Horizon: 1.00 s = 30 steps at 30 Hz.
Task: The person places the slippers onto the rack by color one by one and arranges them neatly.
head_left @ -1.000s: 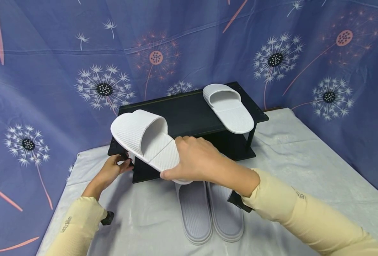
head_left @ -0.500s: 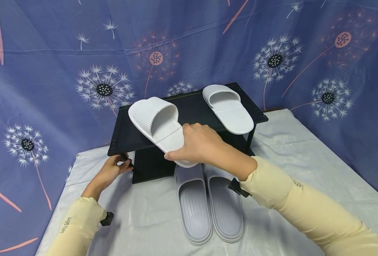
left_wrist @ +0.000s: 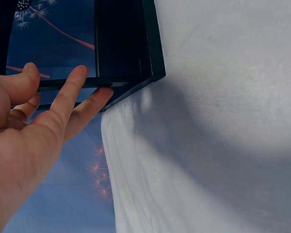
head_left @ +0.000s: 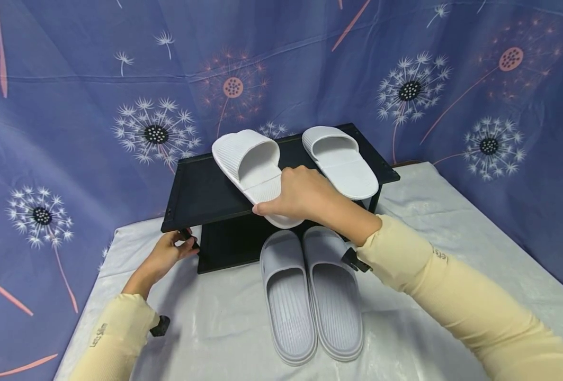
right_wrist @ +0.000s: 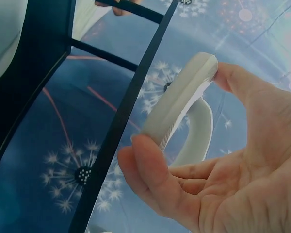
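Observation:
My right hand (head_left: 305, 196) grips a white slide slipper (head_left: 235, 153) by its heel. The slipper is tilted, toe to the far left, over the top shelf of a black two-tier rack (head_left: 197, 196). In the right wrist view, thumb and fingers pinch the edges of its heel end (right_wrist: 182, 94). My left hand (head_left: 162, 256) holds the rack's left front post; in the left wrist view the thumb and fingers (left_wrist: 70, 92) lie around this thin bar (left_wrist: 121, 81). Another white slipper (head_left: 353, 177) lies on the right of the top shelf, its heel past the front edge.
Two grey slippers (head_left: 291, 312) stand side by side on the white cloth (head_left: 214, 328) before the rack, toes at the lower shelf (head_left: 229, 248). A blue dandelion-print curtain (head_left: 281, 47) hangs close behind the rack.
My right hand has carried the white slipper right and farther back, from the rack's left front corner to over the middle of the top shelf. The left hand stays on the post.

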Available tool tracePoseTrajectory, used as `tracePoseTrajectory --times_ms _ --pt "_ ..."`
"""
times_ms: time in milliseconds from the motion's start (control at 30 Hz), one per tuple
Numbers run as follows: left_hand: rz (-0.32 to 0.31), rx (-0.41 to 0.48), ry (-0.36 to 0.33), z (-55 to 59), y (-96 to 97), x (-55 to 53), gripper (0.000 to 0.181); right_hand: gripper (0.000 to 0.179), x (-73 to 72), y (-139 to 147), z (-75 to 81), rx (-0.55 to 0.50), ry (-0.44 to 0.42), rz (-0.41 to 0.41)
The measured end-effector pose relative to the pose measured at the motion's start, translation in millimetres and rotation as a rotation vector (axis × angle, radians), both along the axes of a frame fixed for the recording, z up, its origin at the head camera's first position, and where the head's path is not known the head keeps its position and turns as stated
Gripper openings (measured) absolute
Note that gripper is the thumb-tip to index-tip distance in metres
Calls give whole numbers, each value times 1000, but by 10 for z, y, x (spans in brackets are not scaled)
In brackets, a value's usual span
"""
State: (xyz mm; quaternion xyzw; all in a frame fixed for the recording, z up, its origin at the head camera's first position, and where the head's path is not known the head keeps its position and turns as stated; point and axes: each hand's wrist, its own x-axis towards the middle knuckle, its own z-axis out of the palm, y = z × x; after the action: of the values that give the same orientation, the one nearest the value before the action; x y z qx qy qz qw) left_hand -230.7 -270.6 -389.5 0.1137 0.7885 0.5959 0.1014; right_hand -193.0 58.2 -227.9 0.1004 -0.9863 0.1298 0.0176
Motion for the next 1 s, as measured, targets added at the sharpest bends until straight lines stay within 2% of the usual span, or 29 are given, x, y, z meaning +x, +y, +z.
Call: tracePoseTrajectory --times_ms 400,1000 --pt "0 -25 -3 30 17 18 25 63 -179 94 42 -8 -33 -5" --pt "23 -30 -26 29 25 21 24 64 -315 111 71 -34 -100 -70"
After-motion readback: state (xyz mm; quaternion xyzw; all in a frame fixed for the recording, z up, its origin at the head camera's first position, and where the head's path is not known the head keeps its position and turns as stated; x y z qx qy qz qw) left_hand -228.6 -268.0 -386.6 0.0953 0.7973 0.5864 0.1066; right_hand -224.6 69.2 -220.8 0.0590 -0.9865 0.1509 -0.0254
